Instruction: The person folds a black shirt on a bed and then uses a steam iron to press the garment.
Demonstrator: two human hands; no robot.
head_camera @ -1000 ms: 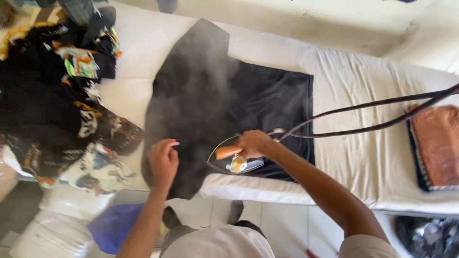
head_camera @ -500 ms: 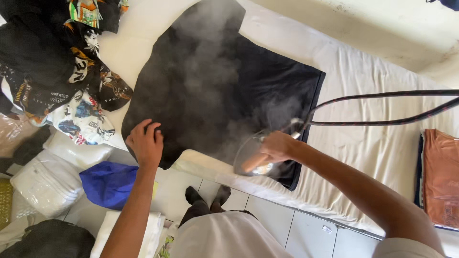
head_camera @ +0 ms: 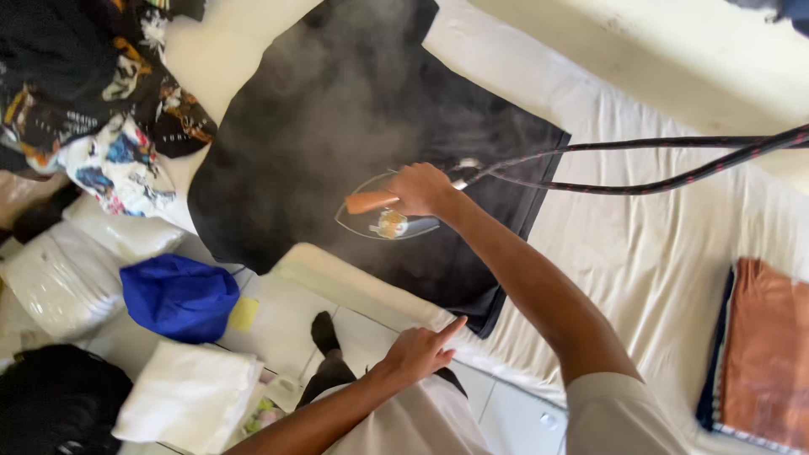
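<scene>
Steam iron (head_camera: 386,217) sat flat on the black garment (head_camera: 337,143), which was spread over the white padded board (head_camera: 666,253), with steam rising around it. The right hand (head_camera: 424,189) was closed around the orange handle (head_camera: 368,202), the sensible place to hold it (the metal soleplate looked hot and fairly heavy). Soft, limp cloth would likely wrinkle under a push. The left hand (head_camera: 417,352) hovered open near the board's edge, holding nothing. Two dark cords (head_camera: 657,164) trailed off to the right.
</scene>
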